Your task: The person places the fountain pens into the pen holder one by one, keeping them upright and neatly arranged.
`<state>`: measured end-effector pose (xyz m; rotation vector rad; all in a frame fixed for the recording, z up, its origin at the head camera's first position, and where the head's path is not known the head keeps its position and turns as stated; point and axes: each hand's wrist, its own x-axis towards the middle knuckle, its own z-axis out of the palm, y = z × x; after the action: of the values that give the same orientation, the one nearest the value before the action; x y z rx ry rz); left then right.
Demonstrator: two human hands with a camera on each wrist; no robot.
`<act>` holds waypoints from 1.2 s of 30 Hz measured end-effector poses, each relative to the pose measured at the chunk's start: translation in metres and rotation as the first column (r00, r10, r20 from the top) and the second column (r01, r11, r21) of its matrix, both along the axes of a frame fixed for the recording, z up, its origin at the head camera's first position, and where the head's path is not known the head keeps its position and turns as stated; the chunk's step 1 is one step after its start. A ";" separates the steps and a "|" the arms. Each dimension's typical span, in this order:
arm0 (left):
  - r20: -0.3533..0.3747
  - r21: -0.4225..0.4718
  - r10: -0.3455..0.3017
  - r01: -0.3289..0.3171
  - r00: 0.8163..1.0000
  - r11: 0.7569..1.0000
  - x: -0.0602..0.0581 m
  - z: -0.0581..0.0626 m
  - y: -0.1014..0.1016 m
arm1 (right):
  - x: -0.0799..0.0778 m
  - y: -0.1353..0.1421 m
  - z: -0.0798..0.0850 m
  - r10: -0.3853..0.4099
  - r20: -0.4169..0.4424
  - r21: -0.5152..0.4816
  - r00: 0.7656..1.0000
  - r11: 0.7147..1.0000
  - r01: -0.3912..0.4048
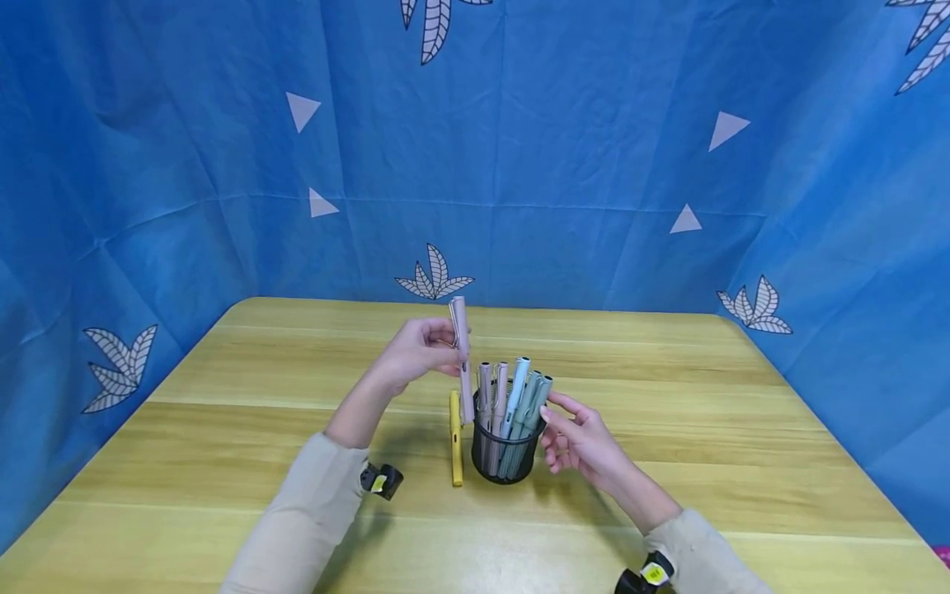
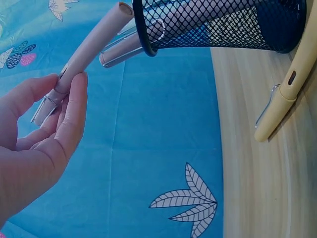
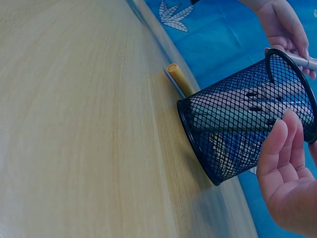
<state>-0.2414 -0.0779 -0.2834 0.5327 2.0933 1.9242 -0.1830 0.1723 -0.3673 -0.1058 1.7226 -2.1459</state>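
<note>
My left hand (image 1: 423,355) pinches a pale lilac pen (image 1: 462,330) between thumb and fingers, holding it upright just left of the black mesh pen holder (image 1: 503,474). In the left wrist view the same lilac pen (image 2: 94,44) has its clip end by the palm and its other end near the holder's rim. Lilac pens (image 1: 500,396), a light blue pen (image 1: 515,398) and green pens (image 1: 538,404) stand in the holder. My right hand (image 1: 586,441) holds the holder's right side near the rim; its fingers (image 3: 278,141) touch the mesh in the right wrist view.
A yellow pen (image 1: 456,445) lies on the wooden table (image 1: 742,462), close to the holder's left side. Behind the table hangs a blue cloth (image 1: 564,148) with leaf and triangle prints.
</note>
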 end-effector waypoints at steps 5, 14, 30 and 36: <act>0.000 0.053 -0.013 0.013 1.000 0.998 0.002 0.004 0.004 | -0.001 0.000 -0.001 0.003 -0.003 0.003 1.000 1.000 -0.003; -0.026 0.071 0.003 -0.001 1.000 0.997 0.002 0.004 0.013 | -0.001 0.000 0.000 0.008 -0.010 0.001 1.000 1.000 -0.008; -0.092 0.036 0.020 -0.016 0.996 0.999 0.007 -0.001 0.026 | -0.001 0.000 -0.002 0.001 -0.008 -0.014 1.000 1.000 -0.001; -0.192 -0.057 0.022 -0.033 0.981 0.998 0.008 -0.004 0.027 | -0.001 0.001 -0.002 -0.003 -0.002 -0.011 1.000 1.000 0.003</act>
<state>-0.2331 -0.0512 -0.2876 0.7046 2.2786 1.8848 -0.1845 0.1732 -0.3697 -0.1082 1.7133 -2.1577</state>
